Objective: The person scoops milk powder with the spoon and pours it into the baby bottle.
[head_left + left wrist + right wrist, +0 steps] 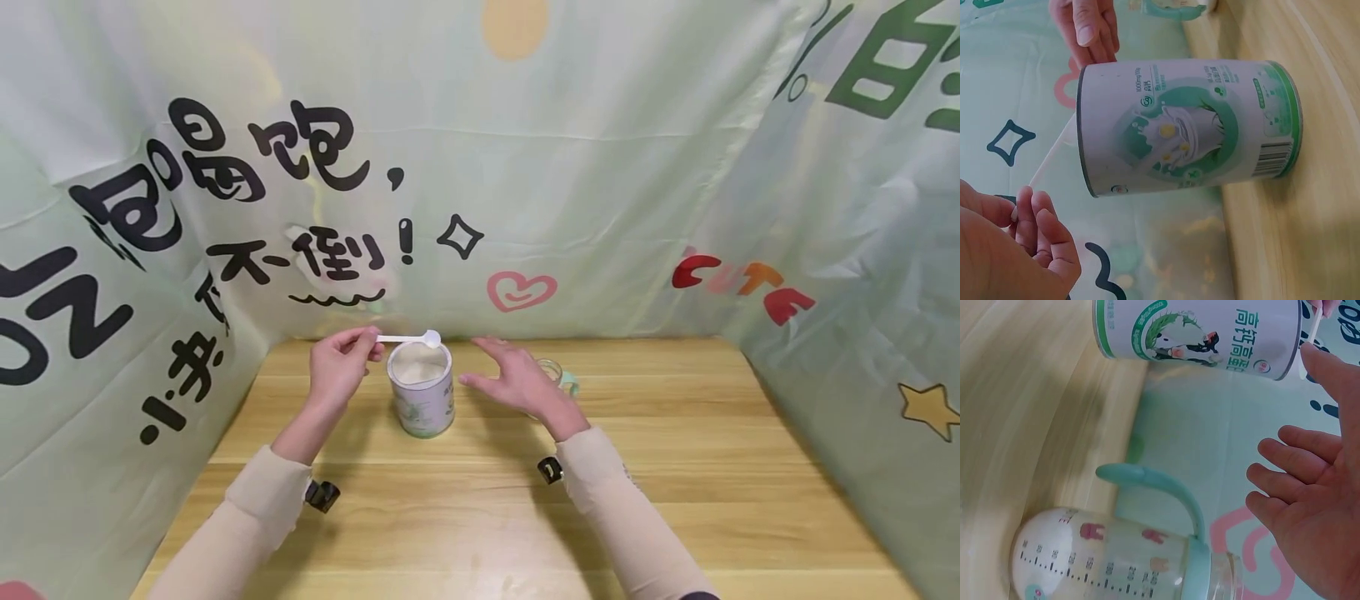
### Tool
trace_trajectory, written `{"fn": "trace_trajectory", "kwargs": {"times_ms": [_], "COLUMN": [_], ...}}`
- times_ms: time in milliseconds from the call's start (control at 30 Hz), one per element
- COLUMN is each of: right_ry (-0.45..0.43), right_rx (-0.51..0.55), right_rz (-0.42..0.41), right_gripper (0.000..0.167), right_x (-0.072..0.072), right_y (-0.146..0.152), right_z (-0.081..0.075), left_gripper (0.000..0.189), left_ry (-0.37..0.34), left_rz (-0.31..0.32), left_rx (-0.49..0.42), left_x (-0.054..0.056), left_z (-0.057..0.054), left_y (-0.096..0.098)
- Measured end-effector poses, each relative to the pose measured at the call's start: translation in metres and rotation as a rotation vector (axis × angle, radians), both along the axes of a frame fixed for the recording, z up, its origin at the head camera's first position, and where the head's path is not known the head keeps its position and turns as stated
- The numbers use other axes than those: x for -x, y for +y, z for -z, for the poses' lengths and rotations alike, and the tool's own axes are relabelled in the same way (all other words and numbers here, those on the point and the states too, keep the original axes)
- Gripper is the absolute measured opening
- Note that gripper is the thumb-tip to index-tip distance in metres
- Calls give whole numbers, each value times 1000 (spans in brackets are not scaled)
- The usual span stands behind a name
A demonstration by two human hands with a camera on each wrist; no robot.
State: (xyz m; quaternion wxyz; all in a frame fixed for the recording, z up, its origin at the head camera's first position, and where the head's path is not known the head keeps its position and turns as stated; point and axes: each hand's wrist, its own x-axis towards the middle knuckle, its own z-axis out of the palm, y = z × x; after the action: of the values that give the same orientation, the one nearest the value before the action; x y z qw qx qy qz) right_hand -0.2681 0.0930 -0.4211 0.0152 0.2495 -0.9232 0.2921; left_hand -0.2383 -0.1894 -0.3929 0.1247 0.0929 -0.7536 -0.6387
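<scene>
Pinching a white scoop (401,338) by the end of its handle, left hand (337,371) in the head view; handle roughly level, bowl at the far rim of an open can (425,408). Can upright on the tabletop (450,517), near the far edge, left of that edge's midpoint; pale powder (420,369) inside. Right hand (521,383) empty, spread wide, thumb well away from fingers, just right of the can and apart from it. Bottle (550,369) partly hidden behind this hand, also near the far edge, right of its midpoint. Pale sleeves on both arms. Printed cloth (600,208) hangs beyond the far edge: dark lettering, pink heart (522,291).

Left wrist view, scene turned sideways: thumb and fingertips on the thin handle, which runs up to the can's rim; bowl hard to make out. Can side shows a green ring, a milk splash and a barcode (1272,159) near the base. Right hand's fingers partly behind the can.

Right wrist view, also sideways: palm and separated fingers bare, holding nothing. Clear bottle beside it, mint handle (1166,484), measuring marks, whitish toward the base. Cow picture (1185,344) on the can.
</scene>
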Motion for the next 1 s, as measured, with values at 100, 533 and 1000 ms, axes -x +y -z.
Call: {"fn": "trace_trajectory", "kwargs": {"times_ms": [100, 533, 1000], "right_ry": [8, 28, 32], "right_rx": [7, 17, 50], "right_rz": [-14, -55, -91], "right_gripper": [80, 79, 79], "right_x": [1, 2, 5], "right_y": [-3, -18, -28], "right_z": [1, 2, 9], "left_gripper": [32, 33, 30], "left_ry": [-3, -9, 3], "left_rz": [-2, -13, -18], "left_rx": [2, 26, 17], "left_x": [-2, -9, -10], "left_z": [1, 2, 6], "left_y": [-2, -12, -15]}}
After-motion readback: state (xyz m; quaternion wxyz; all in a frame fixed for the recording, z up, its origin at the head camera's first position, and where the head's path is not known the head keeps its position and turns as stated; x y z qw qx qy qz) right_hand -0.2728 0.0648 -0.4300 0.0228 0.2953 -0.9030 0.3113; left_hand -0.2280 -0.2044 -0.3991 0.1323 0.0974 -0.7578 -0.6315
